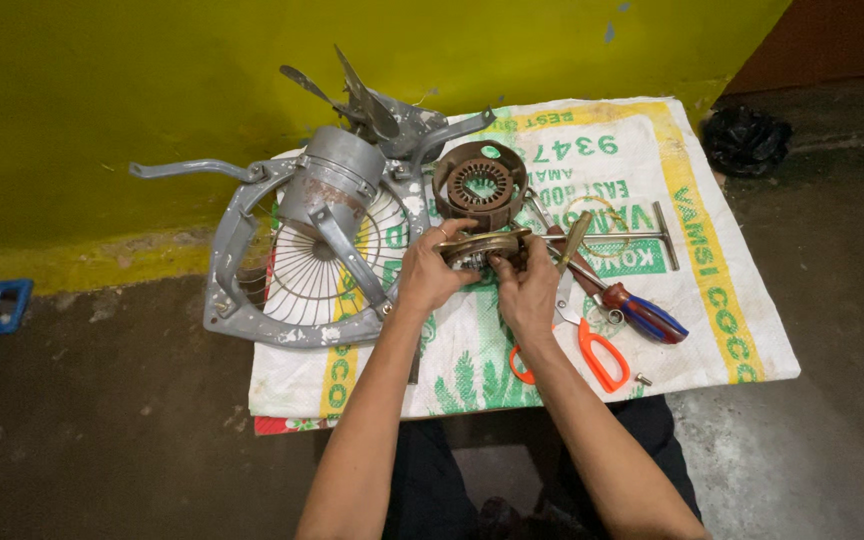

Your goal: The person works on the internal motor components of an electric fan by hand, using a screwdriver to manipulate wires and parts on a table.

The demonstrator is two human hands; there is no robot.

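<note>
My left hand and my right hand both grip a round, brownish metal motor part held just above a white woven sack. Just behind it lies a rusty ring-shaped stator with a toothed core. To the left rests a grey fan frame with a wire grille and a cylindrical motor housing.
Orange-handled scissors, a red-and-blue-handled screwdriver and a T-handled metal tool lie right of my hands. Grey fan blades lean by the yellow wall. A black bag and a blue object sit on the concrete floor.
</note>
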